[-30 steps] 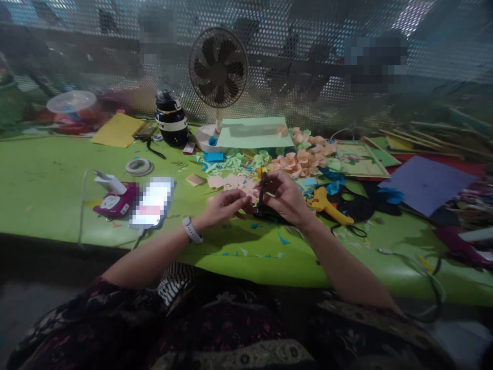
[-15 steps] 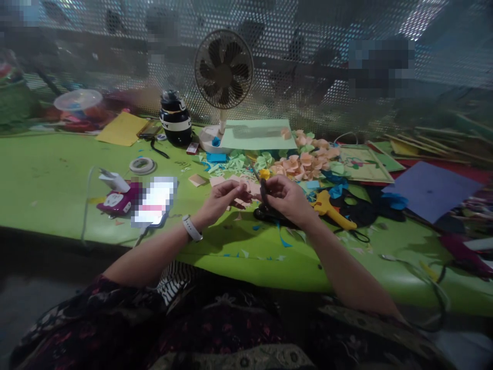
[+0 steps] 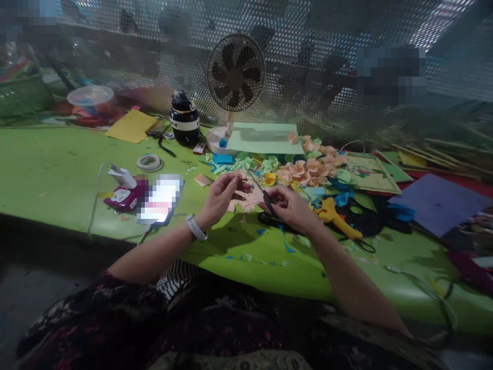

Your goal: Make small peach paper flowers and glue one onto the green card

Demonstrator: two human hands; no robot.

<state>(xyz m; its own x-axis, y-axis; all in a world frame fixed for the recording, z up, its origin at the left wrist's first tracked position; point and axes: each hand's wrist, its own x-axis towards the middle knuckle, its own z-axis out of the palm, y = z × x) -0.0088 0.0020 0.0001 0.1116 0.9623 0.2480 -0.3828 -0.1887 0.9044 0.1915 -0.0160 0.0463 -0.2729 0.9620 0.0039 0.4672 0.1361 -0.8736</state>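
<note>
Scissors (image 3: 265, 197) clasped in right hand (image 3: 292, 206), fingers closed round the handles, blades pointing up and away. Left hand (image 3: 221, 195) pinched shut on peach paper scrap (image 3: 246, 199), just beside the blades, above near part of green table (image 3: 57, 174). Yellow glue gun (image 3: 333, 213) lying near right hand. Desk fan (image 3: 235, 73) upright behind paper flowers (image 3: 308, 167).

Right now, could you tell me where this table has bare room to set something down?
Bare green table lies left of the tape roll and phone. From the fan to the purple sheet, paper scraps crowd it.
</note>
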